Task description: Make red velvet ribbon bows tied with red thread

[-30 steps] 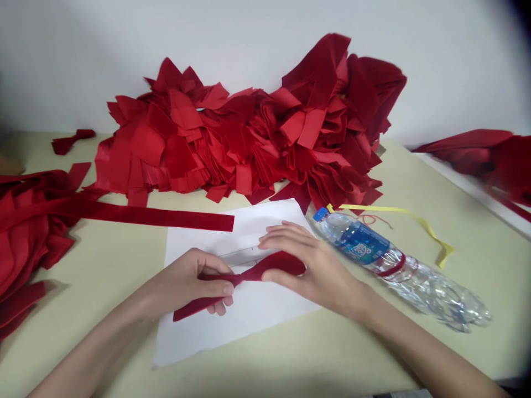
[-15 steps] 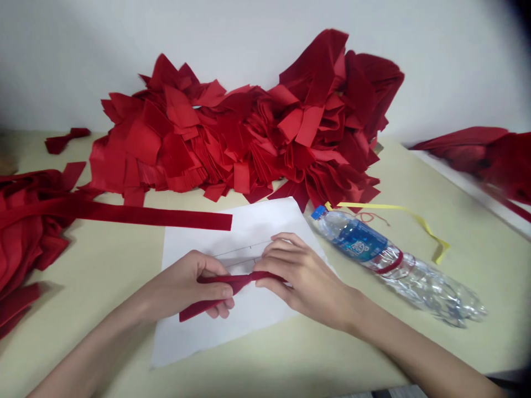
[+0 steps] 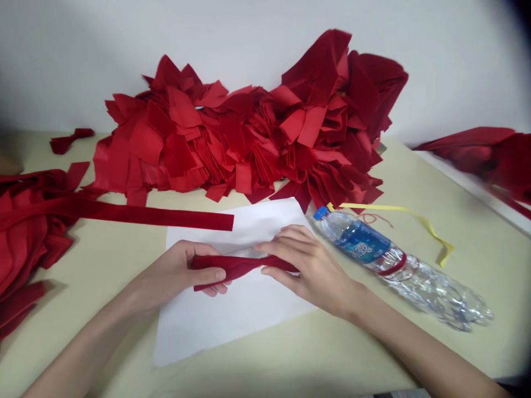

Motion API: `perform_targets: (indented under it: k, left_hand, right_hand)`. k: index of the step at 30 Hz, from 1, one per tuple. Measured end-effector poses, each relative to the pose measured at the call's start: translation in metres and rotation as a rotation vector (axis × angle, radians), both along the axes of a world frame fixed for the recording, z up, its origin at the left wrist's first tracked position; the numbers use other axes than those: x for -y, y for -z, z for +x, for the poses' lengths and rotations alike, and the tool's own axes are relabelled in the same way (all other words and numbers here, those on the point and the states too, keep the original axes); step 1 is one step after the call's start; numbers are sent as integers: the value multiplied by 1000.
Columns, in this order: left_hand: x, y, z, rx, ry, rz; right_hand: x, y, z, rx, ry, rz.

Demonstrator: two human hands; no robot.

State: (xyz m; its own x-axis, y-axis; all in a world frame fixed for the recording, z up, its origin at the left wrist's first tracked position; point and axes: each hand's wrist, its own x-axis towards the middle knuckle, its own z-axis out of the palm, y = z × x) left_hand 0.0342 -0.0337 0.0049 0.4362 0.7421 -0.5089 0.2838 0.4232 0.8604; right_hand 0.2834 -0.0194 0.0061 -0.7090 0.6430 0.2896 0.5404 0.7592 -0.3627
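Ribbon (image 3: 29, 237) lies heaped at far left, one long strip (image 3: 166, 215) reaching over the white sheet (image 3: 232, 320). Your left hand (image 3: 182, 271) pinches the left part of a folded red piece (image 3: 243, 266), thumb on top; the piece stretches between your hands above the sheet. It looks light, soft and pliant (velvety, so probably not slippery), its narrowed waist seeming the surest hold. Your right hand (image 3: 305, 262) closes thumb and fingers around its right end, and the plastic bottle (image 3: 360, 246) lies beyond, to the right.
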Motion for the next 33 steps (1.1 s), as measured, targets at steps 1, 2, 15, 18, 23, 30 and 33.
perform_targets:
  k: [1, 2, 15, 18, 23, 30, 33]
  left_hand:
    - [0, 1, 0, 8, 0, 6]
    - [-1, 2, 1, 18, -8, 15]
    - [-1, -5, -6, 79, -54, -21]
    - [-2, -1, -6, 55, -121, -10]
    - [-3, 1, -8, -125, -145, 111]
    - [-5, 1, -8, -305, -189, 191]
    - [-6, 2, -11, -264, -165, 170]
  right_hand:
    - [0, 1, 0, 0, -5, 3]
    - [0, 1, -1, 0, -6, 9]
    - [-2, 4, 2, -49, 56, 32]
    - [-2, 8, 1, -46, 56, 2]
    - [-4, 9, 4, -36, 90, 4]
    - [-12, 7, 14, 73, 134, -76]
    - [-14, 6, 17, 92, 125, -108]
